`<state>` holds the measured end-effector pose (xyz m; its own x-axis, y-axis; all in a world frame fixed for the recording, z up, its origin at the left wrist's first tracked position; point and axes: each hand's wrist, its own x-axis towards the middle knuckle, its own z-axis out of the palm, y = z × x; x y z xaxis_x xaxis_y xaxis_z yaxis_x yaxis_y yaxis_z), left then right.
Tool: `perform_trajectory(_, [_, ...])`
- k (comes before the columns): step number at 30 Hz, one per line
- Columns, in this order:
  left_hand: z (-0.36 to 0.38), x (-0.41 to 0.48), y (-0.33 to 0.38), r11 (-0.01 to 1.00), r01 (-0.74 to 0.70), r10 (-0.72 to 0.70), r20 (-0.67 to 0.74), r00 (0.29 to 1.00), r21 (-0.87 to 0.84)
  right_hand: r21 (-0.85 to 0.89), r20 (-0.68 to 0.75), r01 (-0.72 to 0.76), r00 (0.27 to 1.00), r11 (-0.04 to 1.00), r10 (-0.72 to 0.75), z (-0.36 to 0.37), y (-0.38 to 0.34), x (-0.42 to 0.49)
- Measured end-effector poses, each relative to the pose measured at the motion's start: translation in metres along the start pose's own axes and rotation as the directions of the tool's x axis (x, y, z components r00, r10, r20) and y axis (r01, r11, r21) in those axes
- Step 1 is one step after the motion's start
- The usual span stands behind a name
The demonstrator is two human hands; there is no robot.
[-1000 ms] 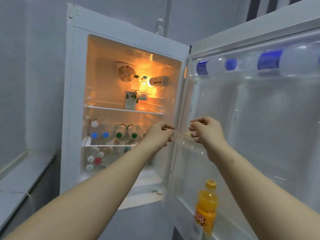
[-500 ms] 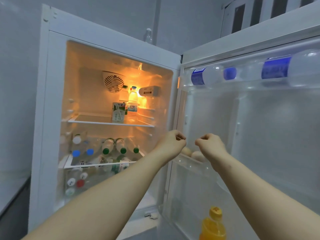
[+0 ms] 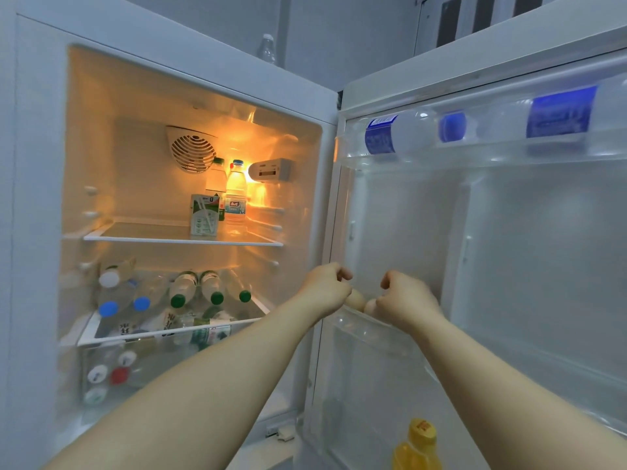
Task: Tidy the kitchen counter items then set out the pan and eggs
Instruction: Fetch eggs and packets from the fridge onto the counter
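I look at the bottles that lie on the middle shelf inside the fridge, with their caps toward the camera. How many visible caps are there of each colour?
green caps: 3
blue caps: 2
white cap: 1
total: 6

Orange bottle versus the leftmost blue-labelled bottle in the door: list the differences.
The orange bottle stands upright low in the door; the blue-labelled bottle lies sideways on its top shelf. The orange bottle is yellow-capped, the blue-labelled bottle clear. Both sit in the door.
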<state>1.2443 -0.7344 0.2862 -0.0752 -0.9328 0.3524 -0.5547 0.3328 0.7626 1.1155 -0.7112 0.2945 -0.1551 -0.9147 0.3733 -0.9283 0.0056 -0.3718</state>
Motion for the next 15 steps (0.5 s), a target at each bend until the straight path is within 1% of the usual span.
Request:
perform_trajectory(1, [0.0,0.002,0.0,0.987,-0.012,0.008,0.023,1.0,0.16,-0.006,0.024,0.005,1.0,1.0,-0.004,0.0,0.001,0.001])
perform_trajectory(2, [-0.001,0.003,-0.001,0.952,-0.01,-0.006,0.051,0.999,0.307,-0.009,0.048,0.008,0.999,1.0,-0.007,0.001,0.001,0.001])
perform_trajectory(3, [-0.001,0.005,-0.004,0.92,0.007,-0.041,0.079,0.996,0.393,-0.018,0.066,0.014,0.998,1.0,-0.012,0.001,0.002,0.003])
perform_trajectory(4, [-0.002,0.006,-0.008,0.915,0.032,-0.089,0.121,0.989,0.403,-0.031,0.078,0.023,0.997,0.999,-0.02,0.002,0.003,0.005])
perform_trajectory(5, [-0.001,0.007,-0.012,0.937,0.086,-0.15,0.169,0.974,0.338,-0.05,0.087,0.03,0.996,0.998,-0.025,0.003,0.004,0.006])
perform_trajectory(6, [0.0,0.008,-0.016,0.966,0.136,-0.182,0.199,0.963,0.221,-0.073,0.096,0.036,0.995,0.997,-0.029,0.004,0.004,0.008])
perform_trajectory(7, [0.002,0.005,-0.018,0.981,0.163,-0.182,0.208,0.961,0.105,-0.1,0.104,0.041,0.994,0.994,-0.031,0.005,0.005,0.008])
perform_trajectory(8, [0.004,0.004,-0.019,0.986,0.166,-0.17,0.203,0.964,0.036,-0.128,0.11,0.049,0.993,0.991,-0.035,0.005,0.006,0.009])
perform_trajectory(11, [0.008,0.005,-0.022,0.986,0.165,-0.162,0.153,0.975,-0.01,-0.184,0.123,0.064,0.991,0.981,-0.042,0.003,0.007,0.01])
perform_trajectory(15, [0.012,0.006,-0.022,0.981,0.19,-0.181,0.161,0.97,-0.042,-0.18,0.196,0.075,0.98,0.981,-0.039,0.002,0.009,0.009])
